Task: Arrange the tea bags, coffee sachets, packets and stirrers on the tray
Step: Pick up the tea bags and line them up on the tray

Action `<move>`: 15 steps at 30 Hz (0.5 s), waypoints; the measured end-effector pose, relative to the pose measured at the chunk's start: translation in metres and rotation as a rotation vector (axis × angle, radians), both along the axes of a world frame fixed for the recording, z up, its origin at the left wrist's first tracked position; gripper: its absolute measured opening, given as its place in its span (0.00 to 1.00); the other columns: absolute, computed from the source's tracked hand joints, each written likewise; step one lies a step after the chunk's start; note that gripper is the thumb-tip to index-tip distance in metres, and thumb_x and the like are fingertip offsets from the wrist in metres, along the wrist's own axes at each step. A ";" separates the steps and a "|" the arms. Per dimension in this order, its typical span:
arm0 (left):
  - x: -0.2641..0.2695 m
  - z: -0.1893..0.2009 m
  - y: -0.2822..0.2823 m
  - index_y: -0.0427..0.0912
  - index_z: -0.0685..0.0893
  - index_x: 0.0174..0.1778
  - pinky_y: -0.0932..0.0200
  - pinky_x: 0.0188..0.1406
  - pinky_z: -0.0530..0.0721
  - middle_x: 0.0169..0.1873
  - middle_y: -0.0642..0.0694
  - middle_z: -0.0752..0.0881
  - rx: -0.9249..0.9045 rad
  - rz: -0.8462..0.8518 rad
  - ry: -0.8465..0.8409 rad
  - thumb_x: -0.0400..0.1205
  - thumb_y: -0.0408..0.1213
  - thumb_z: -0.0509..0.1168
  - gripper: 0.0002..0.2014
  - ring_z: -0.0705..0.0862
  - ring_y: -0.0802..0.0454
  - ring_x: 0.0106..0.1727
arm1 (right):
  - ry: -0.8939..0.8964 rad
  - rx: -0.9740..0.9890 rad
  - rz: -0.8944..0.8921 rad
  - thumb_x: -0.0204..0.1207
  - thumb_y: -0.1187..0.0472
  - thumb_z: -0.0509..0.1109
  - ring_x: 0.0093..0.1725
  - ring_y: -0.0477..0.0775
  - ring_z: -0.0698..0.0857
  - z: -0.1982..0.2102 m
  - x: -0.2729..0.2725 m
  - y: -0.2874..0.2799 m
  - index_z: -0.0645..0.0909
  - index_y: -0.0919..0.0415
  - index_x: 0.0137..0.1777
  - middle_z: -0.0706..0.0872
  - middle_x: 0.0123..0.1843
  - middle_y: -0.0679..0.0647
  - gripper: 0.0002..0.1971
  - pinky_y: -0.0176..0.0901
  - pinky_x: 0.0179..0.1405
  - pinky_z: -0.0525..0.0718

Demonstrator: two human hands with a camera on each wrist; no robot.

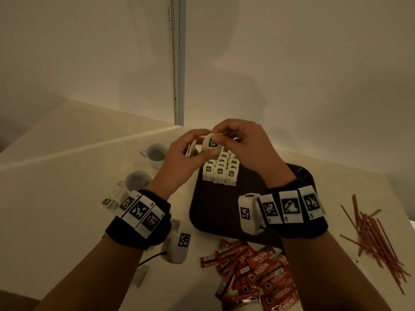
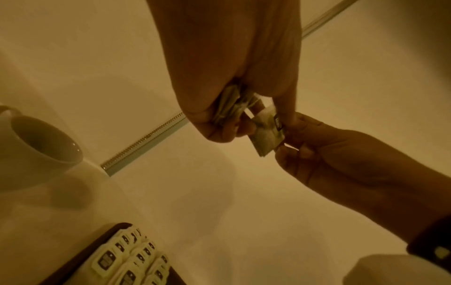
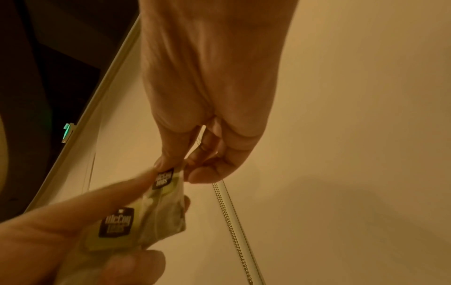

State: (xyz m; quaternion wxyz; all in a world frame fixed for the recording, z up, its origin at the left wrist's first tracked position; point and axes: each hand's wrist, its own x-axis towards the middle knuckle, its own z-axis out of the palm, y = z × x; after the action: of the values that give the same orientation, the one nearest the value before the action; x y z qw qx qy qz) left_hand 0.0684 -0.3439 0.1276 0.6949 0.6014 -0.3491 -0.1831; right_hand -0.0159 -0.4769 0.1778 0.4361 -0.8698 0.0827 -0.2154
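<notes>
A dark brown tray [image 1: 215, 212] lies in front of me with several pale tea bags [image 1: 221, 169] in rows at its far end. Above them both hands meet. My left hand [image 1: 190, 153] grips a small bunch of tea bags [image 2: 231, 104] in its curled fingers. My right hand [image 1: 235, 138] pinches the top of one tea bag [image 1: 210, 143] with a black label, which the left thumb also touches. In the right wrist view that tea bag [image 3: 165, 185] hangs between both hands' fingertips. Red coffee sachets [image 1: 253, 274] lie near the tray's front edge, and red stirrers [image 1: 372, 234] lie at the right.
Two white cups [image 1: 157, 153] [image 1: 137, 179] stand left of the tray. A loose tea bag [image 1: 107, 202] and pale packets lie near my left wrist. A wall with a bead chain [image 1: 173, 63] closes the far side. The table's edge runs behind the cups.
</notes>
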 end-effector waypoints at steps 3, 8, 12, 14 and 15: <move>-0.001 -0.002 -0.001 0.59 0.84 0.28 0.68 0.22 0.71 0.19 0.56 0.77 0.043 0.002 0.013 0.80 0.30 0.66 0.20 0.71 0.62 0.21 | -0.028 0.011 -0.019 0.74 0.67 0.73 0.38 0.37 0.83 -0.001 0.002 0.001 0.86 0.59 0.45 0.86 0.37 0.43 0.03 0.23 0.37 0.77; 0.004 -0.025 0.009 0.46 0.83 0.46 0.62 0.27 0.74 0.30 0.49 0.79 0.125 -0.037 0.531 0.80 0.38 0.67 0.02 0.74 0.54 0.27 | -0.043 0.053 -0.094 0.73 0.66 0.74 0.37 0.34 0.83 -0.012 0.002 -0.011 0.86 0.57 0.44 0.87 0.38 0.42 0.04 0.23 0.39 0.77; 0.013 -0.051 0.024 0.44 0.73 0.38 0.62 0.25 0.77 0.31 0.45 0.79 0.085 -0.005 1.120 0.73 0.33 0.60 0.02 0.77 0.51 0.28 | 0.122 0.089 -0.183 0.72 0.67 0.75 0.39 0.46 0.85 -0.049 0.002 -0.034 0.87 0.56 0.45 0.90 0.39 0.55 0.05 0.22 0.39 0.79; 0.015 -0.060 0.029 0.42 0.72 0.38 0.62 0.26 0.78 0.33 0.42 0.82 0.088 0.033 1.164 0.74 0.30 0.54 0.04 0.80 0.49 0.30 | 0.275 0.073 -0.196 0.73 0.67 0.74 0.42 0.47 0.86 -0.075 0.003 -0.043 0.87 0.57 0.48 0.90 0.41 0.53 0.06 0.25 0.44 0.81; 0.017 -0.062 0.030 0.41 0.72 0.40 0.63 0.25 0.79 0.33 0.41 0.83 0.083 0.047 1.173 0.75 0.30 0.53 0.04 0.81 0.48 0.31 | 0.352 0.056 -0.189 0.74 0.67 0.73 0.43 0.46 0.86 -0.087 0.003 -0.044 0.87 0.57 0.50 0.89 0.42 0.51 0.07 0.27 0.47 0.81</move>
State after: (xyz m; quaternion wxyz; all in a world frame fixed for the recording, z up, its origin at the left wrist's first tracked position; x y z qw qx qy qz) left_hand 0.0851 -0.3135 0.0657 0.7518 0.4340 0.1145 -0.4831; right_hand -0.0130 -0.5213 0.0907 0.4166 -0.8700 0.2450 -0.0976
